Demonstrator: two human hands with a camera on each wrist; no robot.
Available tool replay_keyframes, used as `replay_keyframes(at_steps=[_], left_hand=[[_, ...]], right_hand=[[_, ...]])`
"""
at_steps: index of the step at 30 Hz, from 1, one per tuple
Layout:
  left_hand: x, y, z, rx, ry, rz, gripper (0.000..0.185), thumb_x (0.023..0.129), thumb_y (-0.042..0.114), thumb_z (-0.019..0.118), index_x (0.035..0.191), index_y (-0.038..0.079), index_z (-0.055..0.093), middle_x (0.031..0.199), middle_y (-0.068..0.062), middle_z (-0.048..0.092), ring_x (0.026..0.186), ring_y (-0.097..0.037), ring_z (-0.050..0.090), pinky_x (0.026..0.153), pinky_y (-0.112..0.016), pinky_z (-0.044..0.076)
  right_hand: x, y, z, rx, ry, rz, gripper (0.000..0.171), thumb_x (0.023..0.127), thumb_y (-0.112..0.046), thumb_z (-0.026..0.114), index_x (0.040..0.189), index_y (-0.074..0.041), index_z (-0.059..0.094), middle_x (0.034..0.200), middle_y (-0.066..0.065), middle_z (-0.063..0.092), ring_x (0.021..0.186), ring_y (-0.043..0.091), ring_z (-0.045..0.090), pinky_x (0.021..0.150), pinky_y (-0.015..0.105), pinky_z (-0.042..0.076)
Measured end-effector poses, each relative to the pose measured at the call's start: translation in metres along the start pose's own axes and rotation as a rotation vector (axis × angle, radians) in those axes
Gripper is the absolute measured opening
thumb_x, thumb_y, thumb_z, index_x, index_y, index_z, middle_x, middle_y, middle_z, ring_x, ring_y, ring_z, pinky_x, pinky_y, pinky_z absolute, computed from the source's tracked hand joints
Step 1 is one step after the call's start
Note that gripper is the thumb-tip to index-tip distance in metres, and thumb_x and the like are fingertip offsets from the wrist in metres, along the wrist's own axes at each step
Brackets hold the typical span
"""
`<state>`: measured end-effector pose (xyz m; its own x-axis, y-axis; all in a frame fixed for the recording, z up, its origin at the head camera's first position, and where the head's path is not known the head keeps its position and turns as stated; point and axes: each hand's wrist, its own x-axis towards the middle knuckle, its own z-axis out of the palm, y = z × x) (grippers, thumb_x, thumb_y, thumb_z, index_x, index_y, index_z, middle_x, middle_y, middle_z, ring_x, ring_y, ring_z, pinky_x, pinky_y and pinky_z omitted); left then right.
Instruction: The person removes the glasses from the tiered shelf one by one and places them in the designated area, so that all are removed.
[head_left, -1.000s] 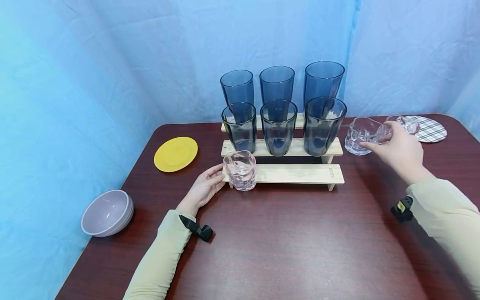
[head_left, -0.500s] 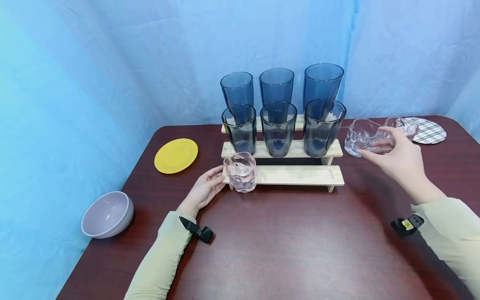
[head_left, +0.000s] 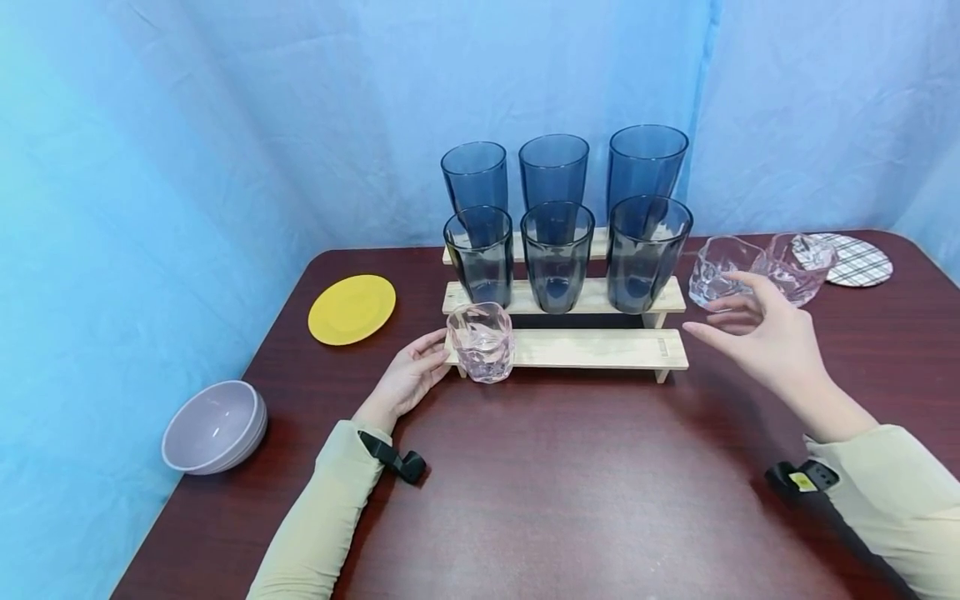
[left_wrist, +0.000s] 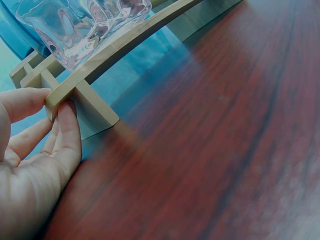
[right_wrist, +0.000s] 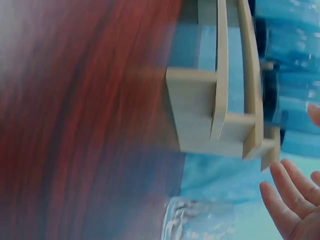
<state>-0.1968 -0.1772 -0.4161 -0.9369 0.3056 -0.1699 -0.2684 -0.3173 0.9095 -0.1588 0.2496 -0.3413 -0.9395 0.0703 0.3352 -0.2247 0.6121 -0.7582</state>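
1. L hand (head_left: 408, 379) is on the wooden rack (head_left: 592, 346), pinching the L end of the lowest shelf; L wrist cam shows thumb at the shelf's end, fingertips tucked underneath.
2. R hand (head_left: 772, 346) is up in the air, thumb & fingers spread apart, near the rack's R end; R wrist cam has it apart from the glass below.
3. Rack sits mid-table, three steps rising toward the back.
4. Lowest step: one short pink-tinted glass (head_left: 483, 342), upright at the L end, right by the L hand.
5. Middle step: three tall blue-grey tumblers (head_left: 557, 267), upright in a row. Top step: three blue tumblers (head_left: 553, 167) behind 'em.
6. R of rack, on the table (head_left: 570, 483): short clear glass (head_left: 705, 283) w/ another short glass (head_left: 806, 279) just beside it; R fingers overlap the first in head view.
7. Far R, behind those: round plaid mat (head_left: 866, 262).
8. Over L: yellow plate (head_left: 351, 310), flat; lavender bowl (head_left: 210, 429) nearer the table's L edge.
9. Blue curtain (head_left: 300, 100) hangs behind it all.
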Motion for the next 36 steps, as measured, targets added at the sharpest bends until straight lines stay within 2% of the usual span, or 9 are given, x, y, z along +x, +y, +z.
replay_keyframes(at_steps=[4,9,17,21,24,27,29,31,36], left_hand=[[0.0,0.002,0.001,0.004,-0.002,-0.001,0.054,0.098,-0.006,0.038,0.148,-0.004,0.02,0.099,0.003,0.058,0.085,-0.003,0.061,0.078,-0.017,0.049],[0.001,0.002,0.001,0.0,0.001,0.001,0.053,0.098,-0.006,0.038,0.148,-0.004,0.02,0.1,0.002,0.059,0.086,-0.004,0.061,0.078,-0.016,0.049],[-0.001,0.0,0.003,0.005,0.002,0.005,0.053,0.098,-0.006,0.037,0.147,-0.005,0.02,0.1,0.003,0.059,0.086,-0.003,0.061,0.077,-0.015,0.049],[-0.001,0.0,0.004,0.008,0.007,0.001,0.052,0.098,-0.006,0.038,0.147,-0.005,0.02,0.1,0.002,0.058,0.085,-0.003,0.061,0.076,-0.015,0.049],[-0.001,0.0,0.004,0.012,0.007,-0.001,0.053,0.098,-0.006,0.038,0.147,-0.005,0.02,0.1,0.002,0.058,0.085,-0.003,0.061,0.076,-0.015,0.049],[0.0,0.0,0.003,0.014,0.007,0.001,0.053,0.098,-0.006,0.038,0.147,-0.005,0.02,0.1,0.002,0.058,0.085,-0.003,0.061,0.076,-0.015,0.049],[0.0,0.0,0.002,0.013,0.006,0.002,0.053,0.098,-0.006,0.038,0.147,-0.005,0.02,0.101,0.002,0.058,0.085,-0.003,0.061,0.076,-0.015,0.049],[0.0,-0.001,0.001,0.012,0.005,0.001,0.053,0.098,-0.006,0.038,0.147,-0.005,0.02,0.101,0.002,0.058,0.086,-0.003,0.061,0.077,-0.015,0.049],[0.0,-0.001,0.0,0.02,0.003,0.004,0.053,0.097,-0.006,0.038,0.147,-0.005,0.02,0.101,0.003,0.058,0.087,-0.003,0.061,0.077,-0.015,0.049]], right_hand=[[-0.006,-0.012,0.01,0.038,-0.003,-0.092,0.066,0.073,-0.009,0.081,0.13,-0.003,0.048,0.085,-0.031,0.059,0.075,-0.019,0.057,0.071,0.002,0.044],[-0.011,-0.025,0.021,0.034,-0.043,-0.167,0.064,0.072,-0.01,0.082,0.128,-0.005,0.051,0.089,-0.019,0.066,0.078,-0.017,0.058,0.071,0.004,0.046],[-0.014,-0.04,0.035,0.006,-0.136,-0.233,0.063,0.073,-0.012,0.082,0.128,-0.005,0.052,0.097,0.015,0.07,0.081,-0.017,0.056,0.069,0.006,0.045],[-0.013,-0.045,0.043,0.003,-0.178,-0.224,0.064,0.074,-0.016,0.082,0.129,-0.005,0.051,0.1,0.014,0.07,0.084,-0.015,0.056,0.072,0.006,0.046],[-0.013,-0.05,0.051,-0.007,-0.203,-0.228,0.065,0.074,-0.017,0.081,0.129,-0.005,0.051,0.101,0.012,0.07,0.087,-0.001,0.064,0.074,0.011,0.049],[-0.012,-0.055,0.06,-0.003,-0.233,-0.238,0.065,0.074,-0.017,0.081,0.13,-0.004,0.049,0.103,0.013,0.07,0.091,0.018,0.067,0.076,0.025,0.053],[-0.011,-0.057,0.065,0.013,-0.257,-0.242,0.066,0.075,-0.016,0.081,0.131,-0.004,0.048,0.104,0.015,0.069,0.093,0.026,0.067,0.078,0.036,0.054],[-0.01,-0.059,0.071,0.033,-0.277,-0.253,0.068,0.074,-0.014,0.081,0.132,-0.004,0.048,0.105,0.017,0.068,0.094,0.028,0.066,0.081,0.041,0.053],[-0.008,-0.065,0.084,0.079,-0.333,-0.236,0.072,0.072,-0.012,0.082,0.133,-0.002,0.045,0.11,0.019,0.064,0.101,0.029,0.063,0.088,0.042,0.05]])
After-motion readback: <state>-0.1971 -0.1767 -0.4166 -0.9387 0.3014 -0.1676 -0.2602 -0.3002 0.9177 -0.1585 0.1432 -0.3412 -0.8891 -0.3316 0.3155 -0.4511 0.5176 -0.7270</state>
